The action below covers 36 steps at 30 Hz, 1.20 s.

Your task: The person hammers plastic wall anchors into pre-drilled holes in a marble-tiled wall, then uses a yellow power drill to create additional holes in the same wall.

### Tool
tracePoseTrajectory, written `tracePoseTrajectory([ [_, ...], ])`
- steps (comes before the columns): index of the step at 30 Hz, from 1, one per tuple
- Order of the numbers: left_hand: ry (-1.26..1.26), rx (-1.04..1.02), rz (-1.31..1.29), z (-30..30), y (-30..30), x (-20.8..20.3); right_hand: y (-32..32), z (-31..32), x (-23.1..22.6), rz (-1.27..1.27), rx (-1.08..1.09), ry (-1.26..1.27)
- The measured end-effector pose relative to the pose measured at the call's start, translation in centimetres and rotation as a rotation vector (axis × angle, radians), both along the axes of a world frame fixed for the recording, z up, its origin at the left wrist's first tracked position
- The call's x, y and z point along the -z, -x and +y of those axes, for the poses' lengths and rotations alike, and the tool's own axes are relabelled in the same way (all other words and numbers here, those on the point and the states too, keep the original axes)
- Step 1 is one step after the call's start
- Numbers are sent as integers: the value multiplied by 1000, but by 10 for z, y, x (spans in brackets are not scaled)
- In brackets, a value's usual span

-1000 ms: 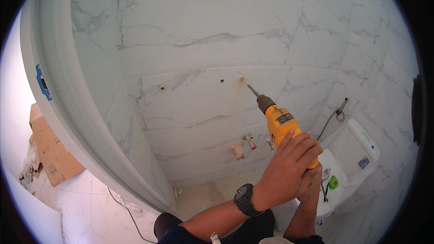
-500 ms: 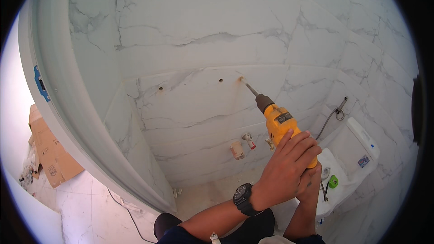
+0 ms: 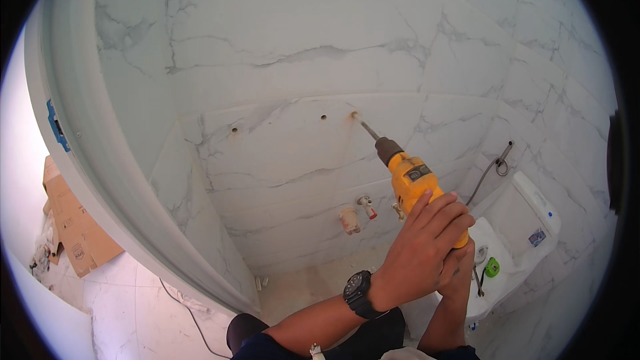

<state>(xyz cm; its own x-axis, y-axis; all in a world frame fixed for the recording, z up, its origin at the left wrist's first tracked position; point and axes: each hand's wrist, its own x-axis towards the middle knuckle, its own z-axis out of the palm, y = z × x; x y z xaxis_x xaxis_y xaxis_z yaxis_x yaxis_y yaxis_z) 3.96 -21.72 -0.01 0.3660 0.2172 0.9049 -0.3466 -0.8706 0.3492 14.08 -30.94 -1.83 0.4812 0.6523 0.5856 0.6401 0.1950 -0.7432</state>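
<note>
A yellow power drill [image 3: 415, 177] slants up and left toward the marble-patterned tiled wall [image 3: 300, 153]. The tip of its long bit [image 3: 367, 127] meets the wall at a brownish, dusty spot. My left hand [image 3: 420, 257], with a black watch on its wrist, is closed over the rear of the drill body. Below and behind it, my right hand [image 3: 460, 273] wraps the drill's back end, where the grip is mostly hidden by my left hand. Two drilled holes show to the left of the bit, a nearer hole [image 3: 324, 117] and a farther hole [image 3: 234, 130].
Below the drill, a valve [image 3: 366, 207] and a pipe stub [image 3: 349, 220] jut from the wall. At right stands a white toilet [image 3: 493, 300] bearing a green tape measure [image 3: 492, 267] and a dark hand tool [image 3: 479, 281]. A door frame [image 3: 127, 180] curves along the left; cardboard [image 3: 80, 227] lies beyond.
The view has shifted very slightly, so the wall holes and door frame sit a little farther left. Both hands keep their hold on the drill, and the bit stays at the same spot.
</note>
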Motion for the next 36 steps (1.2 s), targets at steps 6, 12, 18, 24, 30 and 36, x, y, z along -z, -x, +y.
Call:
tracePoseTrajectory([
  [6, 4, -11, -12, 0, 0, 2, -1, 2, 3, -8, -2, -40],
  [12, 8, -20, -44, -1, -2, 5, -5, 1, 0, 32, -25, -14],
  [18, 2, -28, -60, 0, -3, 7, -5, 1, -1, -8, -14, -10],
  [24, 4, -38, -69, 0, -6, 7, -10, 0, -3, -14, -32, 11],
  [30, 12, -37, -71, 0, -7, 9, -12, 0, -2, -21, -25, 19],
  [36, 11, -38, -72, 0, -8, 10, -11, 1, -2, 22, -1, 9],
])
